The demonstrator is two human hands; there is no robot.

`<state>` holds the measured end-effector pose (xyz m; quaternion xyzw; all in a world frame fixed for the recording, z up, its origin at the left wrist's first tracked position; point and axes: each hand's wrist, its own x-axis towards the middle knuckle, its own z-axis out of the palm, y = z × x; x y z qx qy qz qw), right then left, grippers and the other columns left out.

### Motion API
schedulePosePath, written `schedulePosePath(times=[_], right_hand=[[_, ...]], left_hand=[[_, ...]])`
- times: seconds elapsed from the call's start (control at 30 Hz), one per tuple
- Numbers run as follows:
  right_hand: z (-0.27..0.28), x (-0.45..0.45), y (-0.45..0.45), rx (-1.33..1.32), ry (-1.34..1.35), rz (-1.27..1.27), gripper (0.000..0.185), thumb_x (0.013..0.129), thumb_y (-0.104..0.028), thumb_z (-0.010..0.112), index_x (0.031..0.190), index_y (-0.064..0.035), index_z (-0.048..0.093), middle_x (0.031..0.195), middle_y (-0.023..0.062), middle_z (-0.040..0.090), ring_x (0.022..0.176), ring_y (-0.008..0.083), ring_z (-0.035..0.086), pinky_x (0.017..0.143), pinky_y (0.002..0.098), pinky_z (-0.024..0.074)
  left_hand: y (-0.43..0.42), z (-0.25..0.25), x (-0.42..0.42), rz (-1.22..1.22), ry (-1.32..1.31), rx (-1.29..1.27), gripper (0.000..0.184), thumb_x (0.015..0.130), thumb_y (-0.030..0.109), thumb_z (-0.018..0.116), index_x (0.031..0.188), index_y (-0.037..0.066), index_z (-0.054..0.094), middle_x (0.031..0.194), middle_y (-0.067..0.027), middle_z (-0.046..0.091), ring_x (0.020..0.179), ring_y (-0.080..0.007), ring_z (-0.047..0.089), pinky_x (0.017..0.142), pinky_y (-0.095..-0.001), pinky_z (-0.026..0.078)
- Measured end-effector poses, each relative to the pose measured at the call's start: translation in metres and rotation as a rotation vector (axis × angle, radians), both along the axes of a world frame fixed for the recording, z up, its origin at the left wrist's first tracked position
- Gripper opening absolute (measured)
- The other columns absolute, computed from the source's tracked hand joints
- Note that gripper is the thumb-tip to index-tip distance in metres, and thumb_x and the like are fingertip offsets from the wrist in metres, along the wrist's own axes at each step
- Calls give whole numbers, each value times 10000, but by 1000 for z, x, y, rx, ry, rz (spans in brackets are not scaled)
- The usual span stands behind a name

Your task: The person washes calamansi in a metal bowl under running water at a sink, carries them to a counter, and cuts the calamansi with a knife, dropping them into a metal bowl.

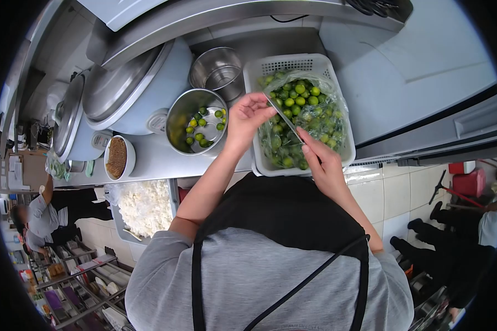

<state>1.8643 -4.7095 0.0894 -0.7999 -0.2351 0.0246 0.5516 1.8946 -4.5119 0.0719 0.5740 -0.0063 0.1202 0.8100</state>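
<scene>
My right hand [321, 157] grips a knife [284, 117] by its dark handle, the blade slanting up and to the left over the limes. At the blade's tip end is my left hand [249, 117], its thumb and fingers pinched together; what lies between them is hidden. Small green limes [299, 99] fill a clear plastic bag [328, 91] inside a white perforated basket [251, 69] beneath both hands. Left of my left hand stands a steel pot [174, 124] with several limes at its bottom, some looking cut.
Behind the pot is an empty steel container [218, 69]. Two large lidded cookers [143, 94] and a white bowl of brown grains [117, 157] stand to the left. A tub of white, crumbly food [143, 207] sits below the counter's edge. Other people are at both sides.
</scene>
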Motion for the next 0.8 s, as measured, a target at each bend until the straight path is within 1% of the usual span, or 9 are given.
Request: schedulePosePath(times=[0.1, 0.2, 0.27, 0.37, 0.43, 0.53, 0.63, 0.7, 0.8], right_hand=[[-5, 10, 7, 59, -48, -13, 309, 872, -145, 489, 1173, -81, 516, 963, 156, 606, 701, 226, 574, 651, 283, 445], [-2, 10, 7, 25, -20, -8, 306, 869, -143, 494, 1168, -82, 520, 934, 149, 608, 668, 220, 561, 624, 282, 439], [-5, 10, 5, -12, -10, 2, 303, 867, -142, 497, 1163, -83, 524, 910, 144, 608, 651, 214, 551, 610, 288, 433], [-13, 6, -3, -63, 0, 28, 301, 866, -140, 500, 1160, -81, 527, 916, 143, 608, 674, 205, 557, 626, 292, 434], [-18, 5, -12, -90, 6, 40, 301, 865, -139, 503, 1160, -79, 527, 935, 145, 609, 704, 201, 568, 647, 290, 438], [-26, 11, -29, 2, 30, -64, 307, 869, -137, 495, 1167, -65, 518, 1069, 152, 585, 930, 200, 584, 781, 262, 433], [-13, 21, -34, -31, 39, -145, 311, 869, -135, 492, 1169, -55, 512, 1088, 153, 577, 973, 204, 572, 809, 265, 424], [-4, 27, -31, -63, 42, -156, 314, 868, -131, 491, 1171, -48, 507, 1093, 151, 575, 988, 209, 567, 823, 270, 418], [3, 29, -21, -19, 12, -150, 314, 867, -129, 493, 1169, -48, 507, 1096, 146, 575, 991, 210, 567, 823, 270, 419]], left_hand=[[-8, -2, -5, -108, 20, 39, 239, 722, -35, 648, 934, -8, 542, 844, -33, 585, 786, -81, 552, 736, -210, 455], [-5, -5, -3, -167, 48, -67, 212, 753, -9, 625, 950, -11, 548, 861, -58, 597, 818, -107, 572, 758, -237, 470], [3, -1, -4, -239, 165, -415, 203, 774, 15, 601, 970, -13, 556, 885, -85, 607, 849, -144, 586, 781, -272, 480], [37, 0, -5, -157, 174, -388, 196, 803, 45, 567, 987, -21, 548, 903, -82, 596, 862, -169, 578, 844, -306, 474], [74, 0, -7, 12, 142, -70, 223, 774, 52, 608, 981, -16, 561, 909, -88, 593, 856, -167, 573, 810, -293, 471], [98, 10, -9, 595, 125, 1084, 283, 611, 12, 683, 887, 17, 618, 830, -92, 619, 756, -190, 569, 696, -298, 463], [58, 22, 1, 503, -138, 1158, 290, 674, 34, 656, 959, 35, 601, 797, -93, 612, 756, -216, 573, 696, -305, 459], [15, 13, 13, 364, -324, 1247, 186, 611, -12, 631, 795, 11, 615, 819, -121, 617, 749, -254, 561, 670, -332, 462], [-27, -9, 42, 117, -218, 1493, 122, 622, 6, 606, 742, 8, 584, 791, -119, 613, 771, -271, 556, 690, -359, 461]])
